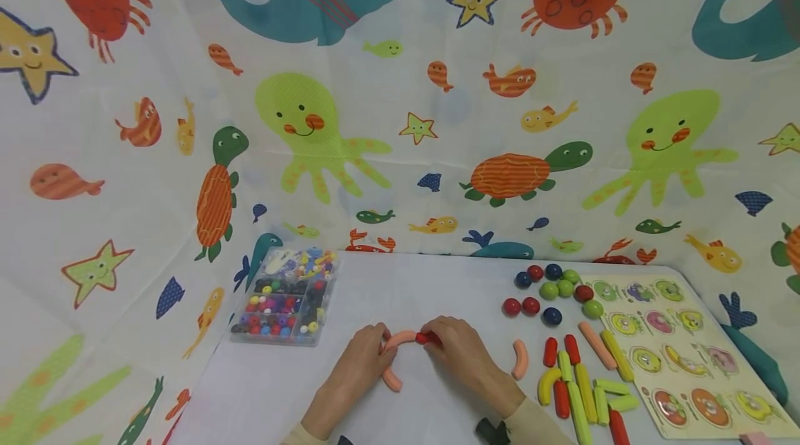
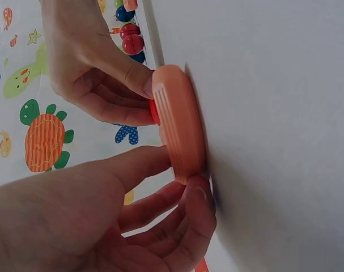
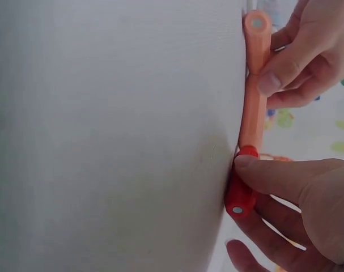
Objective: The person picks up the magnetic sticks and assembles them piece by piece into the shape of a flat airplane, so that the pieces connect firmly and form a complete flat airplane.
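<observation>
A white table (image 1: 387, 278) stands against a cloth backdrop printed with sea creatures (image 1: 400, 84). At its right edge lies a pale wooden peg puzzle board with round picture pieces (image 1: 681, 355), and at the left rear a clear plastic compartment box of mixed coloured beads (image 1: 284, 298). Beside the board lie a spread of red, yellow, green and orange sticks (image 1: 581, 382) and, behind them, a cluster of red, blue and green balls (image 1: 553, 289). Near the front middle, the left hand (image 1: 359, 362) pinches one end of a curved orange plastic rod (image 1: 400, 338) between thumb and fingers, and the right hand (image 1: 459, 351) pinches a short red plastic rod (image 1: 427, 338) joined to the orange rod's other end; both pieces rest on the table. A second short orange curved piece (image 1: 392, 380) lies just beside the left hand.
</observation>
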The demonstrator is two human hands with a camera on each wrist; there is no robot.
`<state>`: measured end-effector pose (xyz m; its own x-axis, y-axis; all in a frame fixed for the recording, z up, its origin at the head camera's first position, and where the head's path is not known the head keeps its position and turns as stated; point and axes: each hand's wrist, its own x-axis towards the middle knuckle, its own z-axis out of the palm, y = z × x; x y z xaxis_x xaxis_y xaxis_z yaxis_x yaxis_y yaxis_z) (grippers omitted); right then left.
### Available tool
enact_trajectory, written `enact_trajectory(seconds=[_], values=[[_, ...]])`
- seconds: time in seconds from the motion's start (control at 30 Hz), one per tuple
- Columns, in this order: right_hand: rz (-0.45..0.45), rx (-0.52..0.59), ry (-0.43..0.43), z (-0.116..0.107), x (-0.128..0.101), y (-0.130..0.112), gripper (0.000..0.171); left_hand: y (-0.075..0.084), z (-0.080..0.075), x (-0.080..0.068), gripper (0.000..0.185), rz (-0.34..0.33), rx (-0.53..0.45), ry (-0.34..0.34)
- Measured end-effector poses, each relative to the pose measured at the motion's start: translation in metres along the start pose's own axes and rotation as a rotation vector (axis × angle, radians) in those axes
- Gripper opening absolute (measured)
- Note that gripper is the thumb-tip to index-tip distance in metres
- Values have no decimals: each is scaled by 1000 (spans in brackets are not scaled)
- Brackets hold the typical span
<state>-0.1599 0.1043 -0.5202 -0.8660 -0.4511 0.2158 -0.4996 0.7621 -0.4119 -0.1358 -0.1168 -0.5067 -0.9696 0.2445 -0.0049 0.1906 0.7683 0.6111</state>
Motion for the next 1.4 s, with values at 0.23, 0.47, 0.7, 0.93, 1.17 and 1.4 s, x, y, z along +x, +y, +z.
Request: enact_trajectory(seconds=[0.23,0.47,0.7,0.93,1.17,1.4], values=[[30,0,-18,-6,-1,2,27,8,-9,-5,21,29,44,29],[93,-20,-30,-24,-9,11,27,10,-17,-10,16,168,14,-88],[244,-8,5,-48,-29,37,28,6,-19,-17,10,272,4,-167],[339,-7,25,-74,-57,76,26,2,-22,-17,9,354,-15,-184],[394,-37,-18,-90,-80,102,27,-1,-22,-16,12,369,-9,-201],[398,-72,-86,-97,-92,112,37,1,-23,-16,17,365,-8,-198]])
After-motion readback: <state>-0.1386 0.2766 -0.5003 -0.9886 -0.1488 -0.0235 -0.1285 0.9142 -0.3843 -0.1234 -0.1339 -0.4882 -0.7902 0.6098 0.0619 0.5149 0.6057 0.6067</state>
